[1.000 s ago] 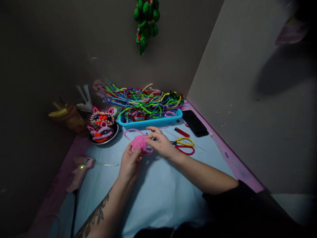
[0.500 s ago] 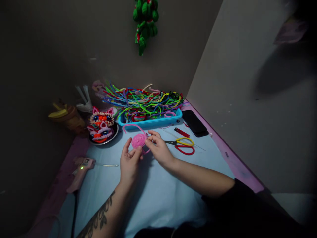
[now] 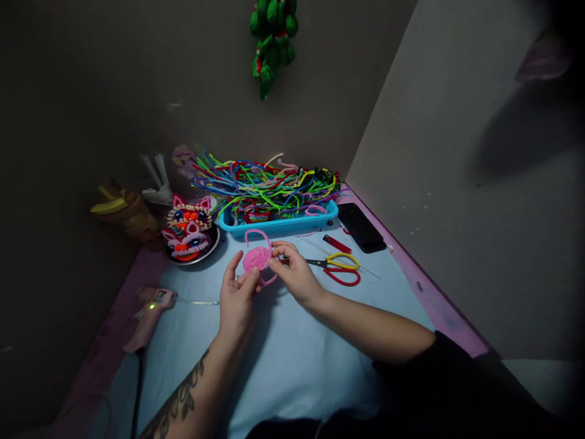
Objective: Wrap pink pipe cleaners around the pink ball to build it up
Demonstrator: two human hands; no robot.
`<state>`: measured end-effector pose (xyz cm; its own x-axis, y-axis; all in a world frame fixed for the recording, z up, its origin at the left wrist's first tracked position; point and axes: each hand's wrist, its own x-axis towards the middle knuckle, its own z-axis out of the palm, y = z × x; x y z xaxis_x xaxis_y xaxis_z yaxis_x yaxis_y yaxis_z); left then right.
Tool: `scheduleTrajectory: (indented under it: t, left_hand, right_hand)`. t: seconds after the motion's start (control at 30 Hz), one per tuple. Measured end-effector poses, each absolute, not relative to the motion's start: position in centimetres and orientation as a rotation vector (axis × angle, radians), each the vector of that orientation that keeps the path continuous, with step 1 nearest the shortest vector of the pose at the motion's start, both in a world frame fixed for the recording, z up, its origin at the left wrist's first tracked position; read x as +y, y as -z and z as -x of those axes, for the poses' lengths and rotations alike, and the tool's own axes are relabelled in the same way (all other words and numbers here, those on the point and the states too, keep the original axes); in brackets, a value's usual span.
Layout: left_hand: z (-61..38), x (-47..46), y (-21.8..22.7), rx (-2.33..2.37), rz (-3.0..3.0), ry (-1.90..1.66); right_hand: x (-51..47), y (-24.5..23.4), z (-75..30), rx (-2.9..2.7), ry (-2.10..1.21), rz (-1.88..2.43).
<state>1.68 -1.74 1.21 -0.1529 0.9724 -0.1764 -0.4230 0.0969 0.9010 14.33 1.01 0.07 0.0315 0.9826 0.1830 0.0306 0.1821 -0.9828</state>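
Partly hidden pink coil (image 3: 256, 257), left hand (image 3: 235, 300), right hand (image 3: 296, 275) pinching

Our left hand (image 3: 237, 299) and right hand (image 3: 295, 274) cover the near side of the pink ball (image 3: 256, 257), so we cannot see how its loose end is pinched. The right hand hides the blade tips of the scissors (image 3: 340, 268). The top edge cuts off the green ornament (image 3: 273, 42). The brown thing (image 3: 125, 213) at far left is too dim to tell, and the pink shape (image 3: 543, 58) at top right is blurred.
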Motion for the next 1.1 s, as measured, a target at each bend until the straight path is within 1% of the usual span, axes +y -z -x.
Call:
scheduleTrajectory:
  t: [0.2,0.5,0.87,1.1]
  left_hand:
    - [-1.6,-1.7,-1.0,1.096,-0.734,-1.402]
    - [-1.7,-1.8,-1.1,1.102,-0.684,-1.386]
    - [-2.0,-2.3,-0.4,1.095,-0.756,-1.457]
    - [-2.2,-2.5,-1.0,1.099,-0.712,-1.499]
  right_hand:
    - [1.6,-0.4,-14.9,-1.348,-1.146,0.992]
    - [1.7,-1.4,-15.8,-1.580,-1.078,0.940]
    - [1.4,0.0,-14.5,-1.265,-1.116,0.908]
    - [1.8,0.6,-14.2,-1.007,-1.238,0.940]
